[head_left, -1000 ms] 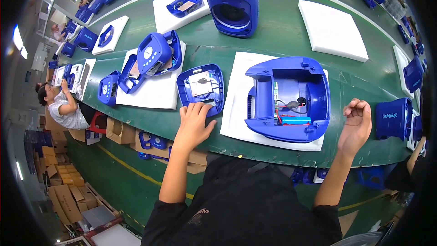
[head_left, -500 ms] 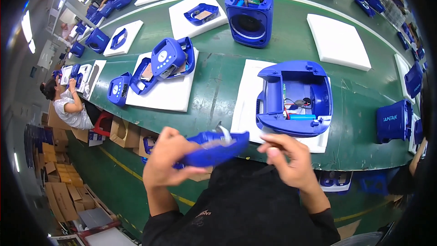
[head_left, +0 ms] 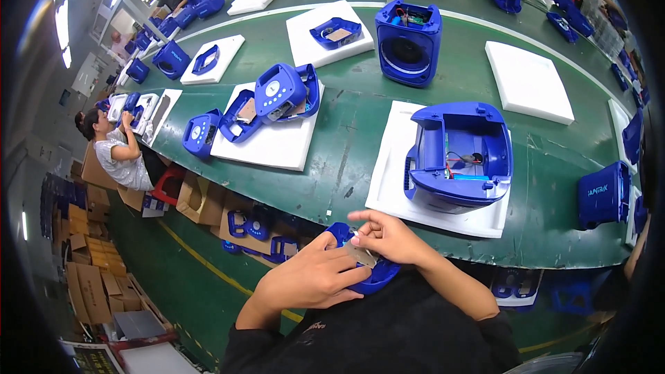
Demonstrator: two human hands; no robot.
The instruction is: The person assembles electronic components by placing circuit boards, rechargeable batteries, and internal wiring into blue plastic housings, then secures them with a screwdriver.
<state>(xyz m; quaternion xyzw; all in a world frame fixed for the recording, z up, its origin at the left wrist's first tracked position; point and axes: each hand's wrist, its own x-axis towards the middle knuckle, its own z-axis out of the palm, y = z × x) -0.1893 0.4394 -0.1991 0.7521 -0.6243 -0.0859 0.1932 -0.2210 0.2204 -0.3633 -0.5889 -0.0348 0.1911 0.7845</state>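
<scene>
Close to my body, below the table's front edge, I have a blue plastic panel [head_left: 383,278] with a tan board inside it. My left hand [head_left: 312,275] is wrapped over its left side, gripping it. At the panel's upper part my right hand [head_left: 389,239] pinches a small whitish piece, too small to name for sure. Ahead on a white foam pad [head_left: 386,190] lies an open blue speaker housing [head_left: 499,144], its hollow side up. Wires and a light-blue cylinder [head_left: 472,177] show inside it.
Left on the green table [head_left: 332,166], a foam pad [head_left: 280,152] bears several blue panels [head_left: 277,90]. A blue speaker [head_left: 409,45] stands at the back. A bare foam block [head_left: 530,82] lies far right, a blue housing [head_left: 603,194] nearer. A person [head_left: 118,152] sits at left.
The blue panel has turned, so its inner side with the board now shows. My right hand has moved left onto it, from being apart. The view has shifted slightly.
</scene>
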